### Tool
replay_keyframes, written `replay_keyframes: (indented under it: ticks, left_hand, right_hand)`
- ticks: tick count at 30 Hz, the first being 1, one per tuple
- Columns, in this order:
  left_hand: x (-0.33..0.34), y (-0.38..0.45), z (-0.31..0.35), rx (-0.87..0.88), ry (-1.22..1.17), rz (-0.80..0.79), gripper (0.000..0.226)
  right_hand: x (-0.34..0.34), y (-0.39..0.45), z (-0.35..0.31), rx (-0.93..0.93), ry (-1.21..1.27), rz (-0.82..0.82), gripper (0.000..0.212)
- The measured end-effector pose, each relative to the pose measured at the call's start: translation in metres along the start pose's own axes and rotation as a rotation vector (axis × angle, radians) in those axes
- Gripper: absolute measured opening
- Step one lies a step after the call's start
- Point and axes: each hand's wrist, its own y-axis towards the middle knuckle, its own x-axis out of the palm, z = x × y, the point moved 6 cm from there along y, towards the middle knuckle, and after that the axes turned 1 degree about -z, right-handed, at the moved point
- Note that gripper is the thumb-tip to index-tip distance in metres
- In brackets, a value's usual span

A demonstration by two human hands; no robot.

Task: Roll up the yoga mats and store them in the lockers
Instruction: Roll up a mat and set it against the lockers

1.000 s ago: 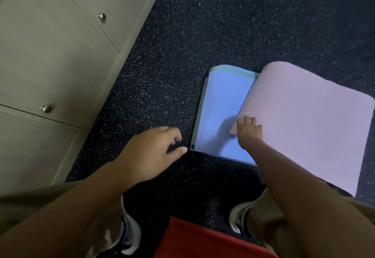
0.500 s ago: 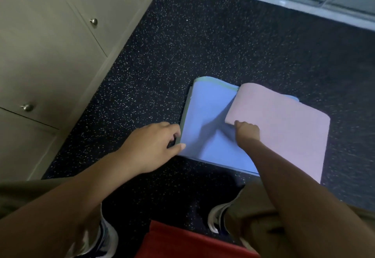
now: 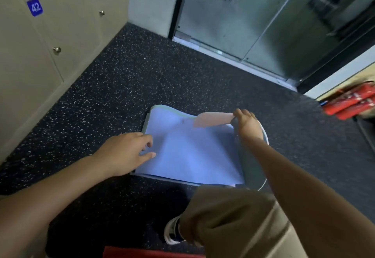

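Note:
A stack of folded yoga mats lies on the dark speckled floor. On top shows a blue mat with a green edge. My right hand grips the pink mat, folded far over to the right, so only a small pink flap and its grey underside show. My left hand rests with spread fingers on the blue mat's near left corner. Beige lockers with round knobs stand along the left, doors closed.
A glass door with a metal threshold is straight ahead. Red packages lie at the far right by a wall. Something red sits at the bottom edge between my legs. My shoe is just below the mats.
My right hand has swung the pink mat up and over to the right, uncovering most of the blue mat. My left hand moved onto the blue mat's corner. The view tilted up.

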Motion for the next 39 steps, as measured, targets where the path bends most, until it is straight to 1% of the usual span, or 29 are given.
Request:
replay_keyframes:
  ticks: [5, 8, 11, 14, 16, 21, 22, 23, 26, 28, 29, 31, 33, 34, 36, 39]
  left_hand:
    - [-0.015, -0.022, 0.003, -0.001, -0.071, 0.065, 0.022]
    - [-0.027, -0.032, 0.005, 0.001, -0.169, 0.127, 0.025]
    - [-0.042, -0.041, 0.006, 0.003, -0.243, 0.204, 0.031]
    - [-0.053, -0.046, 0.004, -0.023, -0.295, 0.251, 0.041]
    - [-0.055, -0.048, 0.001, -0.047, -0.332, 0.256, 0.051]
    - [-0.058, -0.050, -0.011, -0.110, -0.393, 0.231, 0.081]
    - [-0.059, -0.050, -0.013, -0.124, -0.392, 0.228, 0.080]
    - [-0.060, -0.051, -0.015, -0.131, -0.375, 0.230, 0.073]
    - [-0.064, -0.052, -0.026, -0.174, -0.290, 0.278, 0.035]
    - [-0.064, -0.052, -0.036, -0.250, -0.313, 0.290, 0.029]
    - [-0.064, -0.052, -0.041, -0.283, -0.355, 0.287, 0.029]
    - [-0.063, -0.052, -0.048, -0.342, -0.486, 0.273, 0.026]
    - [-0.063, -0.053, -0.054, -0.399, -0.679, 0.285, 0.021]
    - [-0.063, -0.055, -0.056, -0.417, -0.806, 0.300, 0.019]
    - [-0.065, -0.058, -0.055, -0.426, -1.058, 0.322, 0.020]
    - [-0.077, -0.065, -0.047, -0.393, -1.291, 0.381, 0.020]
  right_hand:
    - [-0.081, -0.009, -0.024, -0.150, 0.038, 0.139, 0.047]
    - [-0.110, -0.010, -0.061, -0.283, 0.034, 0.182, 0.039]
    - [-0.123, -0.014, -0.106, -0.431, 0.033, 0.151, 0.031]
    - [-0.128, -0.021, -0.151, -0.532, 0.041, 0.064, 0.024]
    - [-0.132, -0.025, -0.178, -0.563, 0.103, 0.022, 0.016]
    - [-0.138, -0.035, -0.235, -0.555, 0.312, -0.067, 0.014]
    - [-0.135, -0.037, -0.244, -0.543, 0.361, -0.088, 0.013]
    - [-0.132, -0.038, -0.251, -0.525, 0.405, -0.106, 0.013]
    - [-0.123, -0.041, -0.268, -0.488, 0.490, -0.105, 0.012]
    - [-0.122, -0.044, -0.274, -0.454, 0.513, -0.050, 0.010]
    - [-0.121, -0.046, -0.276, -0.429, 0.529, -0.023, 0.014]
    - [-0.117, -0.053, -0.275, -0.378, 0.564, 0.023, 0.034]
    - [-0.109, -0.065, -0.275, -0.328, 0.608, 0.023, 0.049]
    - [-0.104, -0.072, -0.276, -0.311, 0.615, -0.004, 0.054]
    - [-0.092, -0.092, -0.281, -0.286, 0.617, -0.118, 0.065]
    - [-0.085, -0.127, -0.287, -0.285, 0.648, -0.321, 0.093]
